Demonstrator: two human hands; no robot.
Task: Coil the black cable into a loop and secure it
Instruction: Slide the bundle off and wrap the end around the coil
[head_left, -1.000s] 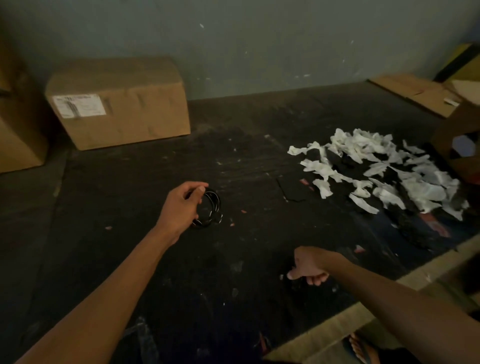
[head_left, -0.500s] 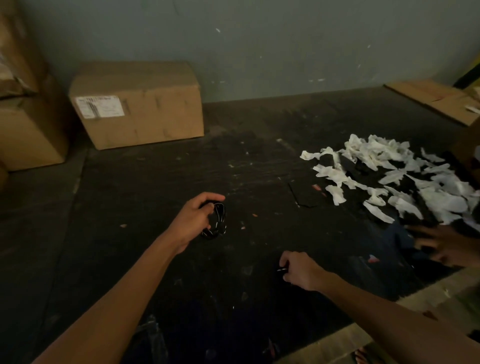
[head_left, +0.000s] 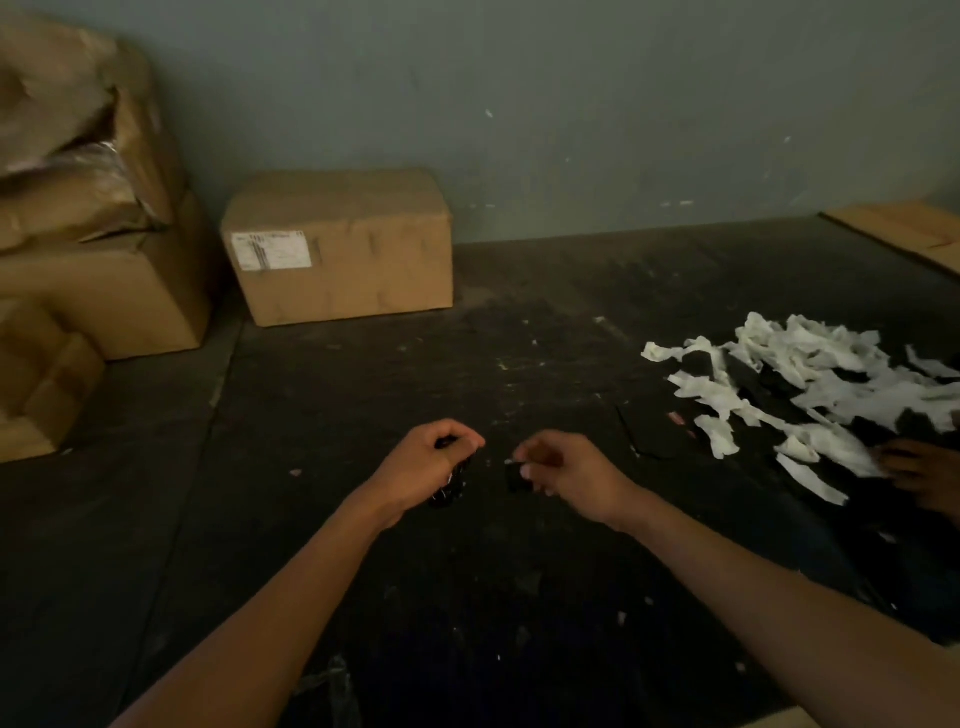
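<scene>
Dark work surface (head_left: 519, 322): black, scuffed, dusted with pale flecks and small scraps, running back to a grey-green wall.

- One closed cardboard box (head_left: 337, 249) with a white shipping label, at the back left of centre, against the wall.
- A stack of larger cardboard boxes (head_left: 98, 291) at the far left, the top one crushed and torn.
- A flat sheet of cardboard (head_left: 904, 234) at the back right corner.
- A heap of torn white paper strips (head_left: 810, 395) at the right, spread loosely, with dark pieces among them; what these are cannot be told.
</scene>
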